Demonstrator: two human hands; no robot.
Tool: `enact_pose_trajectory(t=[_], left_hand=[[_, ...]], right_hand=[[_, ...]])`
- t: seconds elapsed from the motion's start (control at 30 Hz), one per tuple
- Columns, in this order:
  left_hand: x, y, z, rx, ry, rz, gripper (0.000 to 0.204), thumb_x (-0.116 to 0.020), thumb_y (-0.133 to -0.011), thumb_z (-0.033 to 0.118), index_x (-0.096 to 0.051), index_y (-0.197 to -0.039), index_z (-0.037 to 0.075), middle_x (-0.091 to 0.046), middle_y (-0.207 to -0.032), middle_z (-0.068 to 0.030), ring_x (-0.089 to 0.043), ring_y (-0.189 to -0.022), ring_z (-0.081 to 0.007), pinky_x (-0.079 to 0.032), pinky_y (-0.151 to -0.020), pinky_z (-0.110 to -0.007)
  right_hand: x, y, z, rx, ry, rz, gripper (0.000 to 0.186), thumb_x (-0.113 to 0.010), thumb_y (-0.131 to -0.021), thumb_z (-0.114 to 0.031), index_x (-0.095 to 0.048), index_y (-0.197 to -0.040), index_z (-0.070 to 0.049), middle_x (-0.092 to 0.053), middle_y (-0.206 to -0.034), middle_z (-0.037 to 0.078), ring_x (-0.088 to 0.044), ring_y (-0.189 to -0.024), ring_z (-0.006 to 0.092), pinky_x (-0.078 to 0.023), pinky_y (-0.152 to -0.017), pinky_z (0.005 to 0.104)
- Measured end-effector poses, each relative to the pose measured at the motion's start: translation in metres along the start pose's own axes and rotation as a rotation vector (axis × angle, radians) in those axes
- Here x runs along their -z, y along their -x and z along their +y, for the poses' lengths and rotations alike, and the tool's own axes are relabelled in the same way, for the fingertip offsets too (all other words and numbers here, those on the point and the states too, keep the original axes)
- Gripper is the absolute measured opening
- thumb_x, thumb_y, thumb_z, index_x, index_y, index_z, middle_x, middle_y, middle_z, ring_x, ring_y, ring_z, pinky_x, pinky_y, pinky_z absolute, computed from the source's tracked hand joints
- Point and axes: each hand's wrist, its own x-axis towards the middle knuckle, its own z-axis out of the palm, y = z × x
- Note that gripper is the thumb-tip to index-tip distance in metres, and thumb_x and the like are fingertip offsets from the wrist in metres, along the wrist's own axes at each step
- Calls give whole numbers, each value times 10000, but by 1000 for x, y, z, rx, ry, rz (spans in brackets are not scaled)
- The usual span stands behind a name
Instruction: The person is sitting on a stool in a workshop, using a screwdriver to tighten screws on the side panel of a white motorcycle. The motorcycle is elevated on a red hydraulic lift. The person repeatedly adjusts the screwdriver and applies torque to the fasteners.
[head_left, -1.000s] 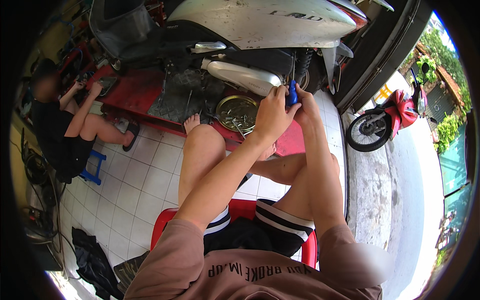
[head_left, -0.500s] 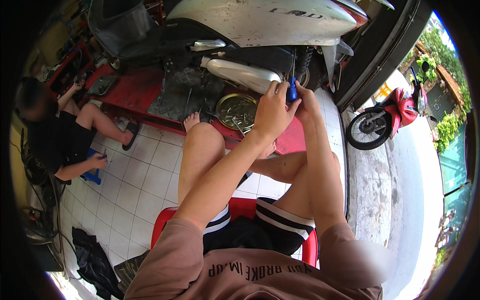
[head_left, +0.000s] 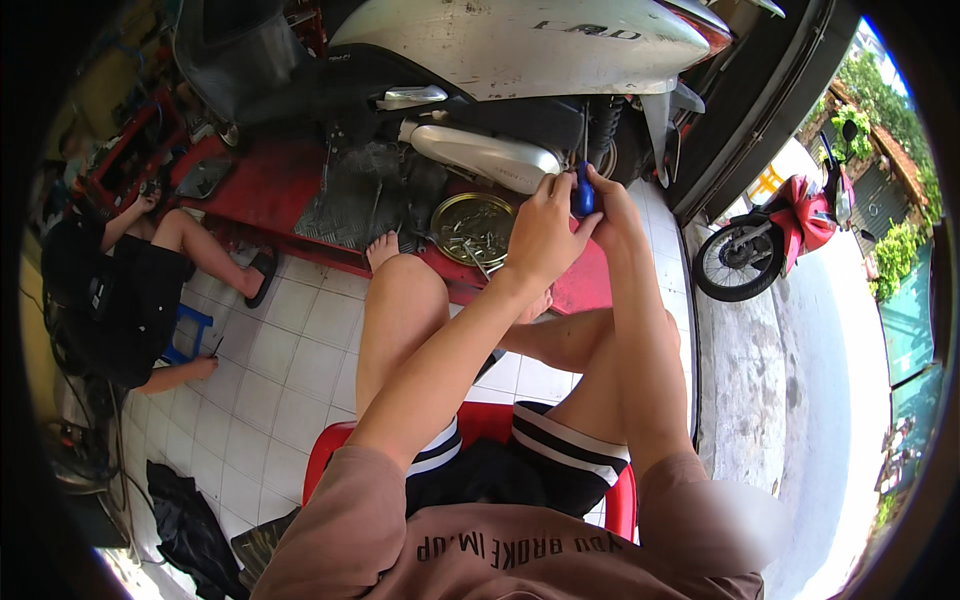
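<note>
Both hands meet on a screwdriver with a blue handle (head_left: pixel 583 192). Its thin shaft points up toward the underside of the scooter's rear body panel (head_left: pixel 520 50), near the black shock spring; where the tip ends is hard to see. My left hand (head_left: pixel 545 228) is closed with its thumb and fingers against the handle. My right hand (head_left: pixel 615 212) wraps the handle's other side, its fingertips partly hidden. Just below the hands' level, to the left, a round gold-coloured tray (head_left: pixel 440 232) holds several small metal parts and a tool.
The scooter stands on a red platform (head_left: pixel 260 190) with a black mat (head_left: pixel 345 205). At left, a co-worker (head_left: pixel 110 300) bends by a blue stool (head_left: pixel 188 335), holding a thin tool. I sit on a red chair (head_left: pixel 622 500). A red motorbike (head_left: pixel 800 220) is parked outside at right.
My hands stay on the screwdriver in nearly the same place. The co-worker at left has leaned down, lowering one hand toward the floor tiles.
</note>
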Motion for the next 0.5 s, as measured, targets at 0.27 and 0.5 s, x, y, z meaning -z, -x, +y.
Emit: enact_pose_trajectory(t=[0.27, 0.5], left_hand=[[10, -2, -1, -82, -180, -57, 227, -655, -754, 15, -603, -973, -13, -537, -979, -161, -578, -893, -351, -482, -778, -428], [13, -4, -2, -198, -215, 1, 251, -609, -748, -7, -616, -998, -23, -519, -1020, -158, -525, -1004, -326, -464, -858, -409]], right_hand=[[-4, -7, 8, -16, -16, -37, 177, -630, -902, -249, -606, -922, -74, -637, -789, 33, -588, -695, 146, -474, -655, 299], [-13, 4, 1, -9, 8, -143, 220, -580, -931, -271, -609, -958, -54, -642, -854, 40, -601, -765, 142, -484, -686, 288]])
